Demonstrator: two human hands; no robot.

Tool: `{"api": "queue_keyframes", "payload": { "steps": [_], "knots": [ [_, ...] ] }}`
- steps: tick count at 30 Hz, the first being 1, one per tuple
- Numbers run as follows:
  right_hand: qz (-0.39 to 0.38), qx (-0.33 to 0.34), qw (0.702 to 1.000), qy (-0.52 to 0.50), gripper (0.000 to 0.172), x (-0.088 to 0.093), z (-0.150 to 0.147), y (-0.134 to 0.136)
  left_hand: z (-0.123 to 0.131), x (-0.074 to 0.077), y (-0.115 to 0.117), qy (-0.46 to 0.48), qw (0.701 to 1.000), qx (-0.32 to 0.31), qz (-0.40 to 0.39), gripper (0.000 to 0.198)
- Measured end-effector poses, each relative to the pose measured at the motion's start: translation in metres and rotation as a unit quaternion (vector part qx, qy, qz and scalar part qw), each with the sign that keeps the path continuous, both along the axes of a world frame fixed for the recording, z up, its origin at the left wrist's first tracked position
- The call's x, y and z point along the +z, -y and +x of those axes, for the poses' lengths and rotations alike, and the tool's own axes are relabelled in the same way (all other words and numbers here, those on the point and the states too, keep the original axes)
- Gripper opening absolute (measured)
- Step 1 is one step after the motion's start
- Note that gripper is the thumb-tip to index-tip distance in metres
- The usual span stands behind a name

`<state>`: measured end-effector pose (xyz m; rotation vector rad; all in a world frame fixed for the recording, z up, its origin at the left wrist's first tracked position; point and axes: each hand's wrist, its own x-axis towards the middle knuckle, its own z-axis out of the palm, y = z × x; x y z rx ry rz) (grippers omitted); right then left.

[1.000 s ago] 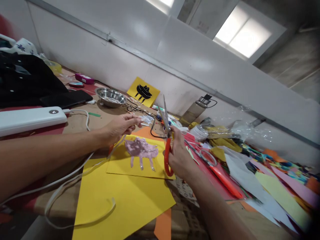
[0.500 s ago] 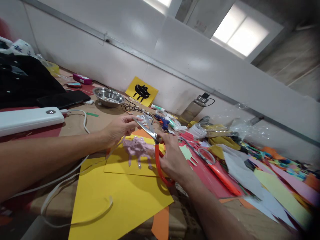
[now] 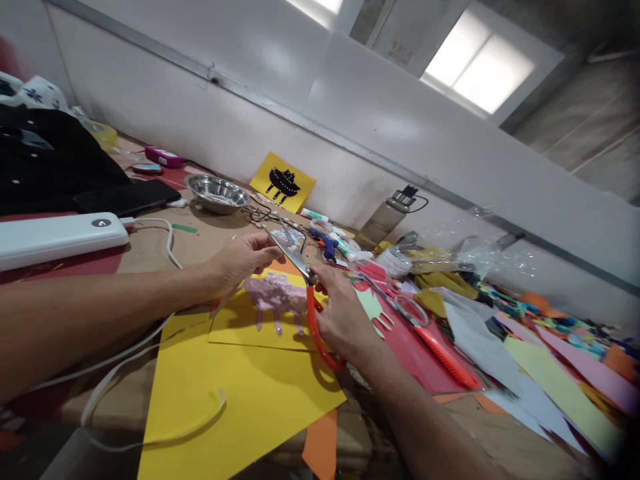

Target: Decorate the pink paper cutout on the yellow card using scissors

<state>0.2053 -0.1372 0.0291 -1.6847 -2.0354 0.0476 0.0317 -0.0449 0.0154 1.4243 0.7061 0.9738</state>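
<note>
My right hand [image 3: 343, 310] grips scissors [image 3: 313, 313] with orange-red handles, their blades apart and pointing up and left, close to my left fingertips. My left hand [image 3: 245, 261] is closed in a pinch on a thin whitish ribbon [image 3: 125, 360], which trails down and left and curls over yellow paper [image 3: 215, 413]. What lies between the fingertips is too small to make out. Below both hands, a pink glittery cut-out [image 3: 277, 300] with dripping legs lies on a smaller yellow card [image 3: 240, 333]; my right hand partly covers it.
A steel bowl [image 3: 217, 193] and a card with a black cut-out [image 3: 283, 181] stand at the back. To the right are a grey bottle [image 3: 385, 217], a second pair of scissors [image 3: 445, 357], a pale green cut-out [image 3: 370, 303] and coloured sheets [image 3: 560, 380]. A white power bank [image 3: 60, 240] lies left.
My left hand has shifted slightly left and down. The scissors have moved a little left with my right hand, their blades still apart.
</note>
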Motion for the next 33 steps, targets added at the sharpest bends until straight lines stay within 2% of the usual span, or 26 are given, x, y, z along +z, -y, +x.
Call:
{"api": "queue_keyframes", "payload": {
  "steps": [10, 15, 19, 24, 28, 31, 33],
  "knots": [
    [-0.016, -0.001, 1.000, -0.015, 0.044, 0.000, 0.003, 0.001, 0.000, 0.003, 0.004, -0.003, 1.000, -0.004, 0.017, 0.017],
    [-0.012, 0.011, 1.000, -0.019, 0.038, 0.004, 0.000, 0.004, -0.002, 0.006, 0.003, -0.026, 0.999, 0.006, 0.044, 0.012],
    [-0.008, -0.008, 1.000, 0.029, 0.044, 0.002, 0.003, 0.004, -0.004, 0.011, 0.000, -0.046, 0.995, 0.012, 0.087, 0.010],
    [0.017, -0.035, 0.995, 0.093, 0.047, -0.005, 0.011, 0.005, -0.006, 0.011, -0.007, -0.121, 0.981, -0.011, 0.148, 0.021],
    [-0.022, -0.017, 0.999, 0.039, 0.046, -0.008, 0.013, 0.007, -0.005, 0.005, -0.011, -0.151, 0.973, -0.005, 0.177, 0.021],
    [-0.053, 0.003, 0.998, -0.018, 0.041, -0.005, 0.017, 0.007, -0.007, 0.002, -0.014, -0.151, 0.975, 0.008, 0.163, 0.016],
    [-0.041, -0.015, 0.998, -0.044, 0.042, -0.001, 0.023, 0.007, -0.009, 0.000, -0.017, -0.140, 0.980, 0.025, 0.139, 0.014]
  ]
}}
